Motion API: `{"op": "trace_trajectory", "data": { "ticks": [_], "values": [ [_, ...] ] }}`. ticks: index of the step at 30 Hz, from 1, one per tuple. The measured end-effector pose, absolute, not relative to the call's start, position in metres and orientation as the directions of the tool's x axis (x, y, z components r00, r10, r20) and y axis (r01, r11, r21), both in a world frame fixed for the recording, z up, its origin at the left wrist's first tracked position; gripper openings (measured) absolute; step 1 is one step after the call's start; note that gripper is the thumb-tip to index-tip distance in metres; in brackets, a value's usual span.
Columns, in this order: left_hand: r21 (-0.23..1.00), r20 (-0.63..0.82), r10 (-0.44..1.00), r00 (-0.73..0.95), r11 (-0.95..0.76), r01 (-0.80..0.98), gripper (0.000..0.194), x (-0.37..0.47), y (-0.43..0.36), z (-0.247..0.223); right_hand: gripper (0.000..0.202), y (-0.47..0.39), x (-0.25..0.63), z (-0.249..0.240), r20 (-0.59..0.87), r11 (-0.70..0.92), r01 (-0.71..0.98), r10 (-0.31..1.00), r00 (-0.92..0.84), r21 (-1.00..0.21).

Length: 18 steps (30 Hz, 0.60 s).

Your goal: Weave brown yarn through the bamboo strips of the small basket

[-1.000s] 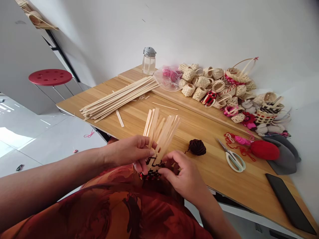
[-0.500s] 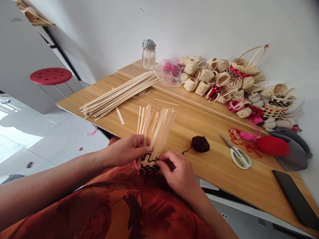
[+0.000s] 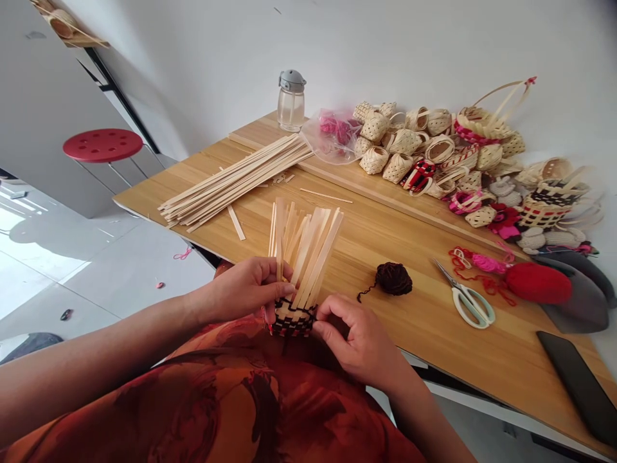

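Observation:
A small half-woven basket (image 3: 294, 316) rests at my lap by the table edge, its pale flat strips (image 3: 313, 251) standing up and fanning out. Dark brown and red yarn runs in rows round its lower part. My left hand (image 3: 260, 283) is closed on the basket's left side, thumb and fingers pinching the strips just above the weave. At the right side, my right hand (image 3: 349, 334) has thumb and forefinger pinched together on the dark yarn at the basket's wall. A ball of dark brown yarn (image 3: 394, 278) lies on the table beyond, its loose tail towards the basket.
Scissors (image 3: 465, 299), a red yarn ball (image 3: 538, 283) and a black phone (image 3: 576, 379) lie to the right. A bundle of wood strips (image 3: 236, 183) lies at the left, near a water bottle (image 3: 291, 103). Several small woven baskets (image 3: 405, 146) are heaped along the wall.
My right hand has drawn slightly away from the basket to the right, baring more of its dark woven wall. My left hand keeps its hold. The whole view has shifted a little.

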<state>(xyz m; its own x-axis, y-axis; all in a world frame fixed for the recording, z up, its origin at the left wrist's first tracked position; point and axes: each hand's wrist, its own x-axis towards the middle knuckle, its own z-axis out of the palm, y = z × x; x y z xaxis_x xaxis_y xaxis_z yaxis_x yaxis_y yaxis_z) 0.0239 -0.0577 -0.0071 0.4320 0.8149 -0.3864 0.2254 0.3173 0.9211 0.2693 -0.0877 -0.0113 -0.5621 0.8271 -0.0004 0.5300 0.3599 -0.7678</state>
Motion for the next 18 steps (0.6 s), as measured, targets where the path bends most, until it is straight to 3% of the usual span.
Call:
{"op": "trace_trajectory", "data": {
  "ticks": [5,14,18],
  "values": [
    [0.937,-0.348,0.776,0.526,0.281,0.206,0.034,0.019,-0.058,-0.005,0.011,-0.088,0.270,-0.012,-0.036,0.351,0.523,0.805,-0.593,-0.777],
    [0.937,-0.350,0.829,0.437,0.316,0.151,0.032,0.025,-0.059,-0.016,0.010,-0.084,0.275,-0.011,-0.096,0.317,0.521,0.779,-0.620,-0.793],
    [0.942,-0.335,0.830,0.447,0.283,0.182,0.029,0.023,-0.060,-0.014,0.010,-0.083,0.277,-0.017,-0.129,0.230,0.477,0.784,-0.607,-0.848]
  ]
}}
